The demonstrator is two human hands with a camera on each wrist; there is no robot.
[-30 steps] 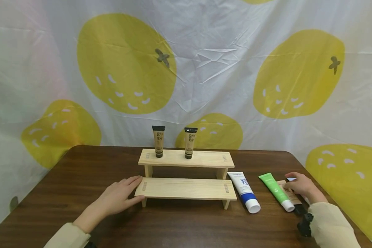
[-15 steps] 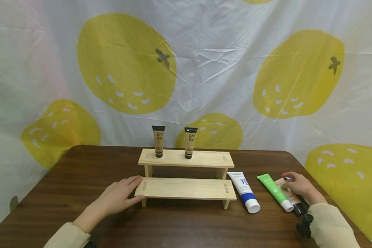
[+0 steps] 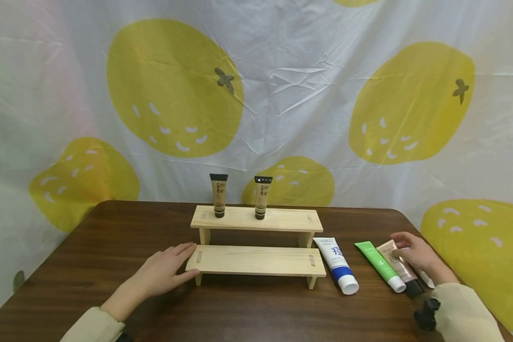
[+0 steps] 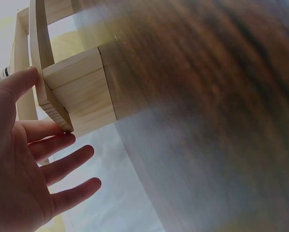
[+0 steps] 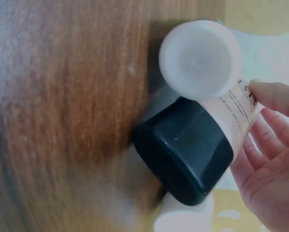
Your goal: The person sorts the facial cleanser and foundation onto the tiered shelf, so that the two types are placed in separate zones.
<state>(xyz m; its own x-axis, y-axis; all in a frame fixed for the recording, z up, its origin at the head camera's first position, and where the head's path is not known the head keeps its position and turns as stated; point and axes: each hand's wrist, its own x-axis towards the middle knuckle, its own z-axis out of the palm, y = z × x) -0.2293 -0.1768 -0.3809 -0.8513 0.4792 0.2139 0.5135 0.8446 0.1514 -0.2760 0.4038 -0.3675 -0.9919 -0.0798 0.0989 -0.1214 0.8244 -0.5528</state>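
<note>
In the head view, my left hand touches the left end of the lower board of a two-step wooden stand. Its thumb lies at the front corner and the fingers are extended, as the left wrist view also shows. Over at the right, my right hand pinches a pinkish-beige cosmetic tube with a black cap between thumb and fingers. That tube lies right beside a green tube with a white cap. Another white-ended tube is mostly hidden under the right hand.
Two small tan tubes, a left one and a right one, stand upright on the stand's upper board. A white and blue tube lies just right of the stand. Behind the brown table hangs a fruit-print cloth.
My right hand has shifted slightly right, and more of the pinkish-beige tube's face shows under its fingers. The green tube has moved a little left. My left hand has stayed put.
</note>
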